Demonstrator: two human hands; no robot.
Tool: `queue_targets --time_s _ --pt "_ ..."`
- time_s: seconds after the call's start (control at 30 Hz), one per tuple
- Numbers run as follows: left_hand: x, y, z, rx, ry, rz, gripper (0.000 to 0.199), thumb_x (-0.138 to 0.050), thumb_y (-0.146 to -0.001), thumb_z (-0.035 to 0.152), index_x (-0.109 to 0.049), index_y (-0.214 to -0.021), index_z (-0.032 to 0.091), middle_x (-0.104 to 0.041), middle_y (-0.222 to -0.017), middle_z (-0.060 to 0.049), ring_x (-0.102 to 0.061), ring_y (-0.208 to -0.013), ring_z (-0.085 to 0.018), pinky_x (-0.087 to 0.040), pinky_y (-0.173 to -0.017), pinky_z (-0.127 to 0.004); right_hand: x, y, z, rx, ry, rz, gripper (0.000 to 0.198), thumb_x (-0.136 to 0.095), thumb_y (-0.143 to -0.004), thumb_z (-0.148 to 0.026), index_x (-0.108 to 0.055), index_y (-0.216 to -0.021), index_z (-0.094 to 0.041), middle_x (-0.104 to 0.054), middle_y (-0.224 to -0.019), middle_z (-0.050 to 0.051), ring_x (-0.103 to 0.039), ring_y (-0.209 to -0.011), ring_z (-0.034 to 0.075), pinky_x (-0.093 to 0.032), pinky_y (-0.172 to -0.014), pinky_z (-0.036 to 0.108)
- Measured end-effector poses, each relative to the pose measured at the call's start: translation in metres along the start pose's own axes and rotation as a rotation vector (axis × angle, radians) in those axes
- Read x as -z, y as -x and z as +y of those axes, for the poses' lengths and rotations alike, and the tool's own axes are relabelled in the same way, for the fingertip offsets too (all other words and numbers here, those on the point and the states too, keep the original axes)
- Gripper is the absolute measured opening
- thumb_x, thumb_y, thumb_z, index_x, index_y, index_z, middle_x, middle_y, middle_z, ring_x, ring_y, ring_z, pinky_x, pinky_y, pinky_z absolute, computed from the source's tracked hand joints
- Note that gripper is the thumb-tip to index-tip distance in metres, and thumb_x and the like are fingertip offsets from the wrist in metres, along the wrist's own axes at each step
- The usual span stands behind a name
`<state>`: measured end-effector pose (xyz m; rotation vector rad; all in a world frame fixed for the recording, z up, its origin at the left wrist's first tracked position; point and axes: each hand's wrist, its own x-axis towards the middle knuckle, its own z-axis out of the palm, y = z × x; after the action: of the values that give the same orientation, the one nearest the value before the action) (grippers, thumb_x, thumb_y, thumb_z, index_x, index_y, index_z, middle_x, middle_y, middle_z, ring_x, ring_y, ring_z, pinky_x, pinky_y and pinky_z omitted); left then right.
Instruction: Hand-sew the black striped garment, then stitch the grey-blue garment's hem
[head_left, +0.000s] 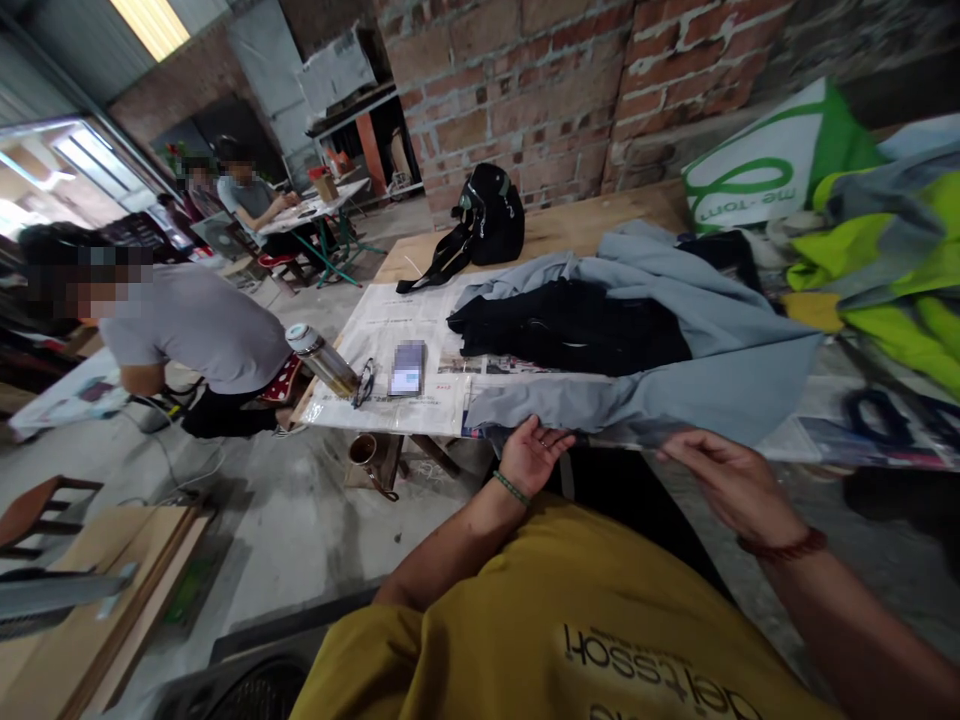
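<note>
A grey garment [735, 375] with a black section [570, 325] lies spread over the paper-covered table. At the near edge, my right hand [727, 480] pinches the grey cloth between thumb and fingers. My left hand [529, 458], with a green bead bracelet, is turned palm up beside the grey sleeve-like strip [547, 402]. Its fingers are loosely bent and apart, and I see nothing held in them. The thumb is close to the cloth; whether it touches is unclear.
A phone [407, 368], glasses [364, 382] and a flask [322, 358] stand or lie on the table's left. Behind are a black bag [491, 215], a green-white bag [780, 160] and yellow-green clothes [900, 250]. A seated person [195, 320] works at left.
</note>
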<state>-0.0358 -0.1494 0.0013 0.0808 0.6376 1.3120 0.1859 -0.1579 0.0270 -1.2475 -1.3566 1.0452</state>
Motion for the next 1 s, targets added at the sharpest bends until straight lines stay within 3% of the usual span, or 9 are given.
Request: queue_targets --time_s 0.13,0.23,0.33,0.43,0.5,0.67,0.83,1.0 --pt "-0.002 0.001 0.0 -0.004 0.027 0.026 0.017 -0.052 -0.08 0.02 -0.051 -0.064 0.016 -0.058 -0.058 -0.001 -0.063 -0.068 -0.018 -0.047 -0.087 -0.041 0.036 0.013 0.031 0.077 0.589 -0.007 0.043 -0.053 -0.075 -0.056 -0.053 -0.049 -0.021 -0.055 -0.049 0.002 -0.051 -0.048 0.016 -0.042 -0.047 0.029" --pt "-0.003 0.002 0.0 -0.009 0.042 0.031 0.018 -0.05 -0.082 0.018 -0.051 -0.064 0.016 -0.058 -0.058 -0.002 -0.063 -0.066 -0.017 -0.048 -0.085 -0.041 0.042 0.016 0.045 0.336 0.762 0.069 0.034 -0.048 -0.079 -0.051 -0.062 -0.073 -0.021 -0.063 -0.071 0.005 -0.057 -0.057 0.018 -0.046 -0.055 0.032" --pt "-0.003 0.002 -0.001 -0.014 0.037 0.022 0.02 -0.049 -0.082 0.018 -0.052 -0.062 0.016 -0.06 -0.057 -0.002 -0.063 -0.066 -0.017 -0.048 -0.085 -0.041 0.026 0.013 0.036 0.505 0.752 0.143 0.029 -0.049 -0.082 -0.039 -0.061 -0.1 -0.019 -0.065 -0.089 0.008 -0.062 -0.072 0.02 -0.048 -0.069 0.034" --pt "-0.004 0.001 -0.002 -0.018 0.023 0.017 0.02 -0.049 -0.082 0.018 -0.053 -0.062 0.015 -0.061 -0.058 -0.003 -0.064 -0.067 -0.018 -0.047 -0.087 -0.042 -0.002 0.003 0.013 0.641 0.739 0.238 0.016 -0.052 -0.082 -0.029 -0.062 -0.088 -0.018 -0.065 -0.076 0.005 -0.06 -0.074 0.019 -0.045 -0.075 0.035" --pt "-0.004 0.001 -0.003 -0.016 0.012 0.018 0.019 -0.049 -0.082 0.019 -0.056 -0.064 0.015 -0.063 -0.062 -0.004 -0.064 -0.068 -0.017 -0.046 -0.089 -0.042 -0.02 -0.006 0.001 0.692 0.719 0.218 0.014 -0.051 -0.083 -0.027 -0.062 -0.085 -0.019 -0.065 -0.078 0.005 -0.059 -0.077 0.019 -0.044 -0.078 0.034" --pt "-0.006 0.002 -0.002 -0.026 -0.018 0.032 0.02 -0.049 -0.083 0.02 -0.06 -0.067 0.014 -0.065 -0.066 -0.005 -0.064 -0.07 -0.017 -0.046 -0.089 -0.04 -0.054 -0.027 0.002 0.708 0.745 0.072 0.018 -0.051 -0.082 -0.026 -0.063 -0.093 -0.017 -0.065 -0.088 0.007 -0.057 -0.086 0.021 -0.041 -0.08 0.035" --pt "-0.012 0.003 -0.005 -0.043 -0.064 0.003 0.025 -0.053 -0.083 0.033 -0.06 -0.067 0.014 -0.063 -0.062 -0.004 -0.063 -0.068 -0.017 -0.047 -0.085 -0.04 -0.07 -0.026 0.018 0.63 0.832 0.009 0.02 -0.054 -0.081 -0.028 -0.063 -0.094 -0.018 -0.066 -0.086 0.007 -0.057 -0.083 0.021 -0.036 -0.075 0.034" --pt "-0.022 0.0 -0.016 -0.127 -0.265 0.071 0.023 -0.075 -0.063 0.03 -0.06 -0.067 0.012 -0.061 -0.062 -0.002 -0.06 -0.062 -0.014 -0.047 -0.076 -0.035 -0.073 -0.024 0.022 0.597 0.852 -0.008 0.019 -0.052 -0.082 -0.027 -0.064 -0.092 -0.018 -0.066 -0.083 0.006 -0.058 -0.08 0.02 -0.033 -0.072 0.033"
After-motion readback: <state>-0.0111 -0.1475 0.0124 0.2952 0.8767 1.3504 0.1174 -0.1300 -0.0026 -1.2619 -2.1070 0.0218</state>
